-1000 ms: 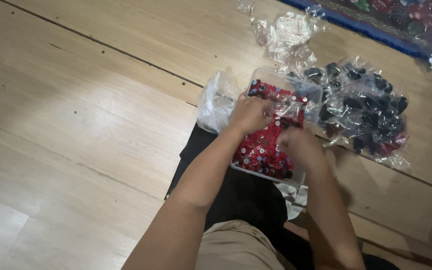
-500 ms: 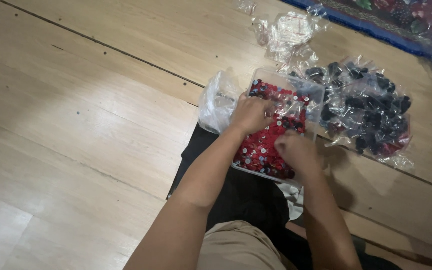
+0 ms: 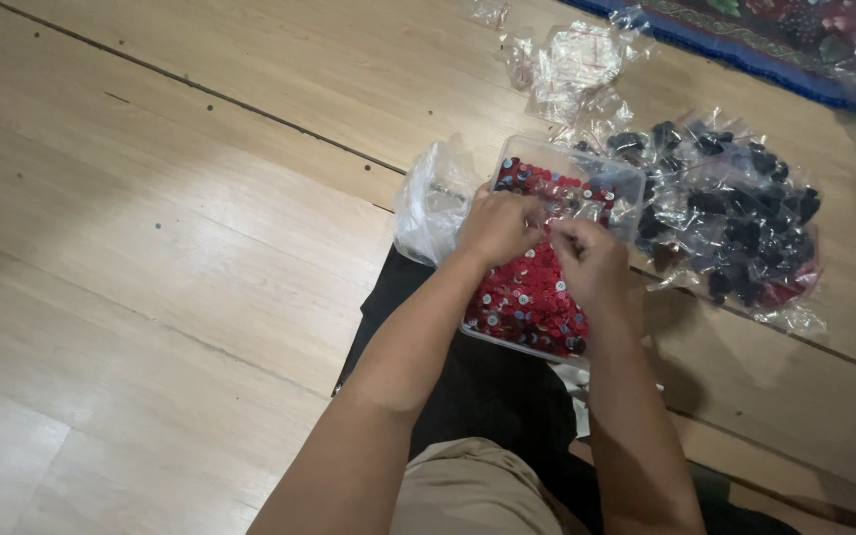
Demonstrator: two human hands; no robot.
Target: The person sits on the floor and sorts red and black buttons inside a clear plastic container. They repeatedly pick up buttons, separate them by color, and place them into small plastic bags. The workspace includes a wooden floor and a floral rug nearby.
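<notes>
My fingers are pinched together over the clear tub of small red pieces; left hand curls closed, right hand meets it at the fingertips, nipping something too small to make out; the crumpled clear bag lies left, bagged dark pieces right; best, I judge, to work low over the tub so strays drop in

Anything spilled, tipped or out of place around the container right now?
Nothing looks spilled. The clear container sits flat on the wooden floor, its red pieces inside. Both hands, left and right, work over it. Crumpled clear bags lie loose beyond it, and a bag of dark pieces beside it.
</notes>
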